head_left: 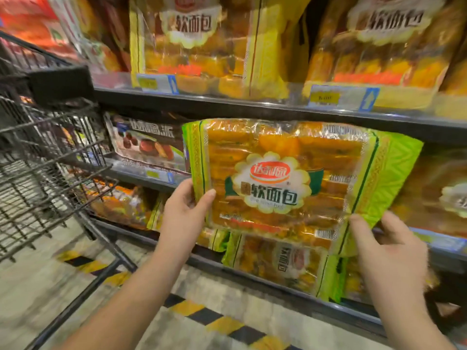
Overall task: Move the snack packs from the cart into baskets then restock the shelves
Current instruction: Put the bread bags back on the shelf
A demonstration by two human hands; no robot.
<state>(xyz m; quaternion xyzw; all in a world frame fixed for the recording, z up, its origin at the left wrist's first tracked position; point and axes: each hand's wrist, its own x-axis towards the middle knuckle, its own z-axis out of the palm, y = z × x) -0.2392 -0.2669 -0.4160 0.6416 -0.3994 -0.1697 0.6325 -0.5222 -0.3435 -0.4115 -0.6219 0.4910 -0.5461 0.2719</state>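
Note:
I hold a large green-edged pack of soft bread (pixel 285 183) upright in front of the middle shelf (pixel 252 114). My left hand (pixel 185 213) grips its lower left edge, thumb on the front. My right hand (pixel 389 251) pinches its lower right corner. The black wire cart (pixel 50 152) stands to my left, its inside mostly out of view.
Yellow bread packs (pixel 202 44) fill the upper shelf behind price tags (pixel 343 98). A dark pie pack (pixel 149 142) sits on the shelf left of my pack. More green bread packs (pixel 278 263) lie on the lower shelf. Yellow-black tape (pixel 227 322) marks the floor.

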